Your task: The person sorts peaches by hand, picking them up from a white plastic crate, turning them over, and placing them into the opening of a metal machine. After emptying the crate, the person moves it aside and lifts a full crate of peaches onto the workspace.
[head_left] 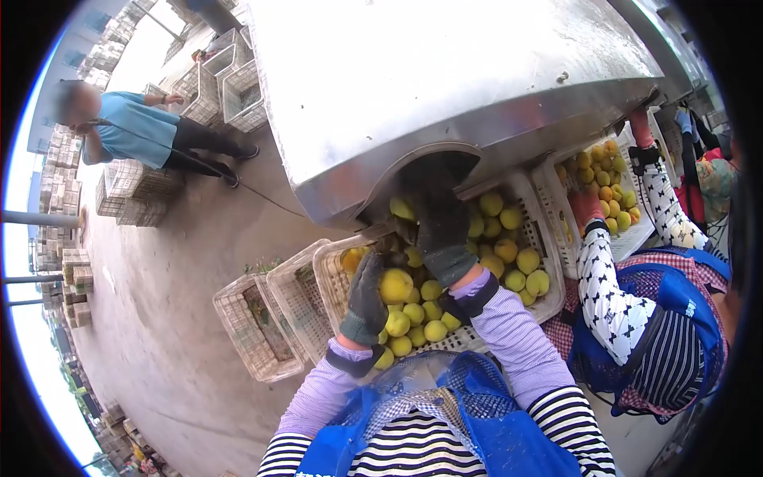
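Both my hands wear dark work gloves over a white plastic crate (548, 282) of yellow-green peaches. My left hand (366, 300) is curled against the side of a large yellow peach (395, 286), which sits higher than the fruit around it. My right hand (442, 238) reaches to the dark opening (449, 165) in the metal machine (469, 71). Its fingers are lost in shadow and blur, and a greenish peach (403, 208) shows beside them. More peaches (409, 318) lie below and between my hands.
To the right, a co-worker's gloved hand (586, 205) is at another crate of peaches (608, 179). Two crates (258, 326) stand on the floor to my left. Further off, a person in a blue shirt (135, 127) stands near stacked crates (143, 179).
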`<state>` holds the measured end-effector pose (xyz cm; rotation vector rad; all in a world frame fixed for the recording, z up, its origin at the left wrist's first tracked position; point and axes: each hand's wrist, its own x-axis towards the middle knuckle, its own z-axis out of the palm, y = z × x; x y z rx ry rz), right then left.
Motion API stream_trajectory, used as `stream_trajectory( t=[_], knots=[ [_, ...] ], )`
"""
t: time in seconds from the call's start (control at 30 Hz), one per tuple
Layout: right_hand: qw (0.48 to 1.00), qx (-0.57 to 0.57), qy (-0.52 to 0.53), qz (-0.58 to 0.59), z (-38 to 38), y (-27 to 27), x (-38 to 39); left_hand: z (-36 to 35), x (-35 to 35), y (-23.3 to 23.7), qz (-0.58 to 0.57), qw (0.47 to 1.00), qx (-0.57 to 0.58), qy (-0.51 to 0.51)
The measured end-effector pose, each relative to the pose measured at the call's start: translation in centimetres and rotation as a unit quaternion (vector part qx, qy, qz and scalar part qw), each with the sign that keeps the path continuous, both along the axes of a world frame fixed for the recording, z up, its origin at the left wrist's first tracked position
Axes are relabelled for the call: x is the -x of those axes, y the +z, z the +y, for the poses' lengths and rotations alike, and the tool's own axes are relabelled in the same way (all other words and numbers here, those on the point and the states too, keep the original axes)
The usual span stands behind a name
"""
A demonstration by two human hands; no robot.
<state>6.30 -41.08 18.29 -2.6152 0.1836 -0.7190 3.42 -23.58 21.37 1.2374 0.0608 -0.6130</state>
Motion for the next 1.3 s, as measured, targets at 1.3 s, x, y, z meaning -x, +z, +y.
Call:
stream_trajectory(
  t=[1.3],
  knots=[
    [0.957,-0.001,-0.012,0.291,-9.4,-8.4,8.0,1.6,9.1,-14.3,-0.290,0.513,-0.623,-0.515]
  ],
)
